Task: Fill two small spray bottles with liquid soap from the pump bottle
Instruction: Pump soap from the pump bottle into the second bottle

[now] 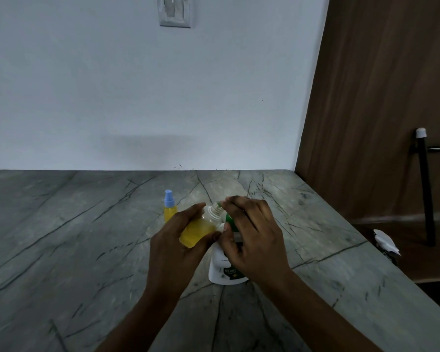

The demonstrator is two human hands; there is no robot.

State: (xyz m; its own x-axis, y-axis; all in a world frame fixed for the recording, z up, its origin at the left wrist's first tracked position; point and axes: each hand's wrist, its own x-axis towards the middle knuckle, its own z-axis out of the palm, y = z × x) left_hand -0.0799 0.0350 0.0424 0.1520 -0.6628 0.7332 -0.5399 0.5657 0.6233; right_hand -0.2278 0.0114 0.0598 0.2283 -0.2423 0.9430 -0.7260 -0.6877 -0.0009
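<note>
My left hand (173, 250) grips the tilted spray bottle (198, 231); my right hand (254, 235) seemingly curls round the pump bottle (221, 268) beneath.

L of my left hand (178, 240): wide bare counter (61, 237), easy pass out to frame edge. Capped spray btl (168, 207) stands upright just behind-L of that hand and blocks a straight reach fwd. Centre is tight: left hand grips the tilted open btl (197, 231), and my right hand (252, 237) is curled over the pump btl (225, 271) head. Open counter behind, up to wall (137, 97). R: counter strip, then edge. Wood panel (379, 97) closes far-R corner.
</note>
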